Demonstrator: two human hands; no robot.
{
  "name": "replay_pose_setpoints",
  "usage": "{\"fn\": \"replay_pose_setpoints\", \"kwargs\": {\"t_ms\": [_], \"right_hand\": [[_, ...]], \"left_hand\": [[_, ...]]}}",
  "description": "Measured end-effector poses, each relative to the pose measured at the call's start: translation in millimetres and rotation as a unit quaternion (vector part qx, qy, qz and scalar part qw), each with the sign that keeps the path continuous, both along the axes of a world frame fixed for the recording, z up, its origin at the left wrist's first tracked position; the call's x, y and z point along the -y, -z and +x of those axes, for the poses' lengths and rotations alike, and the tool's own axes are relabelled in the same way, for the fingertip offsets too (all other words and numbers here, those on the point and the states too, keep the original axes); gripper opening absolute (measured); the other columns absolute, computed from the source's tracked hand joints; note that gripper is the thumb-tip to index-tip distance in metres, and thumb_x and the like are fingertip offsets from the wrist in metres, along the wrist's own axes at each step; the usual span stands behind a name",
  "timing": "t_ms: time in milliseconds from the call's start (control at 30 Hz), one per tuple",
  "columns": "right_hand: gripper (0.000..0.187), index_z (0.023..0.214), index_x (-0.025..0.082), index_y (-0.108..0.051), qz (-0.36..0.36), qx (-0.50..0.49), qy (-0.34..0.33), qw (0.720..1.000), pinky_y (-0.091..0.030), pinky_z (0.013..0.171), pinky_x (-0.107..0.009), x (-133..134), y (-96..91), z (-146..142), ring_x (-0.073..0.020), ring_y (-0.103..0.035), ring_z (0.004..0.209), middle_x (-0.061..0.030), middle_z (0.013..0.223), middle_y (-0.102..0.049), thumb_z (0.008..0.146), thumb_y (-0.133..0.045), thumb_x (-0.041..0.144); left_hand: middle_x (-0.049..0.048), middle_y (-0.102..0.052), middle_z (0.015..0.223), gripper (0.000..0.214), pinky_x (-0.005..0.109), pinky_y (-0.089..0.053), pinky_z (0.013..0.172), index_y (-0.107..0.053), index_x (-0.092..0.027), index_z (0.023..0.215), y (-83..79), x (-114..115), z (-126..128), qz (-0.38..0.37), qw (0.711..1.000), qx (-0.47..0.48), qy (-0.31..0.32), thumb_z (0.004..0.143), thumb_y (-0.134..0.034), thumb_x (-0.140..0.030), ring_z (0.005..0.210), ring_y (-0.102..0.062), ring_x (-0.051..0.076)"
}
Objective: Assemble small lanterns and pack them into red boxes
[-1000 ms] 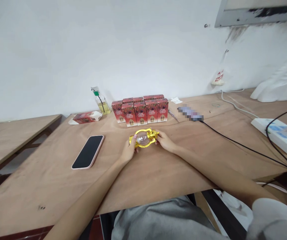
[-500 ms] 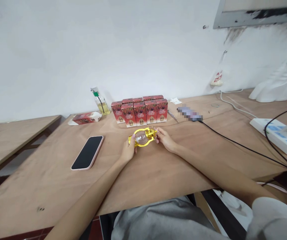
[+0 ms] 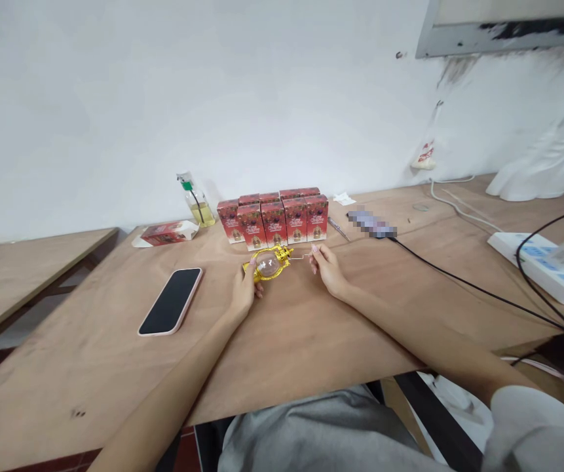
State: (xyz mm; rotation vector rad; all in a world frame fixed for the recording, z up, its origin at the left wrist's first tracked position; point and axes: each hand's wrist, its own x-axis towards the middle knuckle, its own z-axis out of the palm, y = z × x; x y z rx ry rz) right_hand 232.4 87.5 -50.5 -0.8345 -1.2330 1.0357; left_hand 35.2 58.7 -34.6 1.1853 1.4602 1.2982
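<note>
Lying on its side just above the table, a small gold lantern [image 3: 268,263] with a clear globe points its top to the right. My left hand [image 3: 245,288] is closed around its base, thumb on top. A thin wire piece [image 3: 301,257], bent like a handle, runs from near the lantern's top to my right hand [image 3: 328,269], whose fingertips pinch its end. Whether the wire still touches the lantern I cannot tell. Behind the hands stand several red printed boxes [image 3: 274,224] in close rows.
A phone [image 3: 171,301] lies left of my left arm. Farther back are a pump bottle [image 3: 202,206], an opened red box [image 3: 166,233] and a screwdriver [image 3: 338,228]. On the right, a blurred phone-like item [image 3: 371,223] trails a black cable, near a white power strip [image 3: 542,262].
My left hand has drawn the lantern slightly left. The right hand has moved right, away from the lantern's top, and the bent wire now shows between them.
</note>
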Motion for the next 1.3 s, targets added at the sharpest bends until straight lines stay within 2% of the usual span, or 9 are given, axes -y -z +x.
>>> {"fn": "replay_pose_setpoints", "kwargs": {"t_ms": [200,467,567,667,767,867,1000,1167,1300], "right_hand": [[0.037,0.070,0.022,-0.047,0.035,0.074,-0.023,0.996,-0.035,0.048,-0.023,12,-5.4,-1,-0.0083,-0.042,0.047,0.0055,0.061,-0.047,0.084,-0.049,0.056],[0.019,0.080,0.021,-0.048,0.069,0.250,0.062,0.964,-0.043,0.065,-0.028,15,-5.3,2,-0.0142,-0.055,0.065,0.0010,0.072,-0.058,0.088,-0.047,0.038],[0.019,0.097,0.020,-0.052,0.144,0.377,0.034,0.914,-0.045,0.077,-0.033,21,-7.1,1,-0.0189,-0.059,0.085,-0.0059,0.094,-0.062,0.086,-0.052,0.036],[0.035,0.114,0.020,-0.054,0.230,0.524,-0.017,0.820,-0.041,0.091,-0.043,30,-9.1,-1,-0.0264,-0.053,0.108,-0.0124,0.120,-0.057,0.086,-0.055,0.041],[0.032,0.116,0.021,-0.057,0.253,0.587,-0.059,0.767,-0.039,0.093,-0.044,34,-7.7,-3,-0.0265,-0.052,0.113,-0.0112,0.124,-0.057,0.091,-0.050,0.039],[0.029,0.115,0.020,-0.059,0.265,0.593,-0.071,0.757,-0.037,0.097,-0.039,27,-4.3,0,-0.0220,-0.053,0.115,-0.0081,0.120,-0.061,0.089,-0.046,0.015],[0.052,0.111,0.019,-0.059,0.270,0.606,-0.064,0.746,-0.038,0.096,-0.037,16,-5.0,9,-0.0214,-0.054,0.113,-0.0071,0.117,-0.062,0.068,-0.046,-0.008],[0.039,0.113,0.015,-0.057,0.222,0.610,0.002,0.761,-0.043,0.090,-0.039,14,-9.5,14,-0.0246,-0.055,0.107,-0.0113,0.113,-0.061,0.077,-0.047,0.004],[0.046,0.134,0.016,-0.044,0.187,0.596,0.013,0.781,-0.042,0.098,-0.045,14,-5.5,13,-0.0277,-0.048,0.122,-0.0142,0.136,-0.049,0.091,-0.046,0.033]], "left_hand": [[-0.0077,-0.047,0.042,0.034,0.020,-0.037,0.032,-0.047,-0.018,0.083,-1.6,1,0,-0.002,0.998,0.060,-0.011,0.079,-0.052,-0.052,0.031,-0.045,0.011],[-0.0071,-0.053,0.064,0.046,0.018,-0.036,0.035,-0.044,-0.019,0.085,-4.4,-1,-1,0.040,0.982,0.175,-0.058,0.063,-0.067,-0.053,0.039,-0.048,0.006],[-0.0077,-0.051,0.064,0.051,0.017,-0.035,0.037,-0.046,-0.018,0.081,-8.4,0,-1,0.062,0.970,0.222,-0.072,0.054,-0.073,-0.053,0.042,-0.045,0.004],[-0.0075,-0.051,0.060,0.052,0.016,-0.033,0.038,-0.051,-0.017,0.078,-14.2,2,-2,0.078,0.951,0.284,-0.091,0.048,-0.078,-0.050,0.044,-0.044,0.004],[-0.0077,-0.051,0.059,0.048,0.015,-0.031,0.039,-0.055,-0.017,0.077,-20.6,3,-6,0.092,0.937,0.321,-0.106,0.049,-0.078,-0.048,0.044,-0.044,0.004],[-0.0070,-0.053,0.060,0.042,0.015,-0.027,0.037,-0.057,-0.018,0.075,-26.4,3,-10,0.108,0.929,0.342,-0.097,0.052,-0.078,-0.046,0.045,-0.044,0.004],[-0.0068,-0.057,0.064,0.034,0.016,-0.026,0.037,-0.058,-0.018,0.074,-29.8,4,-14,0.107,0.920,0.369,-0.074,0.057,-0.078,-0.040,0.046,-0.045,0.004],[-0.0038,-0.065,0.077,0.034,0.020,-0.047,0.056,-0.061,-0.021,0.082,-27.7,5,-15,0.065,0.922,0.379,-0.050,0.062,-0.076,-0.044,0.067,-0.061,0.011],[-0.0013,-0.068,0.082,0.038,0.028,-0.054,0.067,-0.061,-0.021,0.084,-27.7,7,-15,0.087,0.921,0.379,0.015,0.060,-0.077,-0.046,0.078,-0.065,0.016]]}}
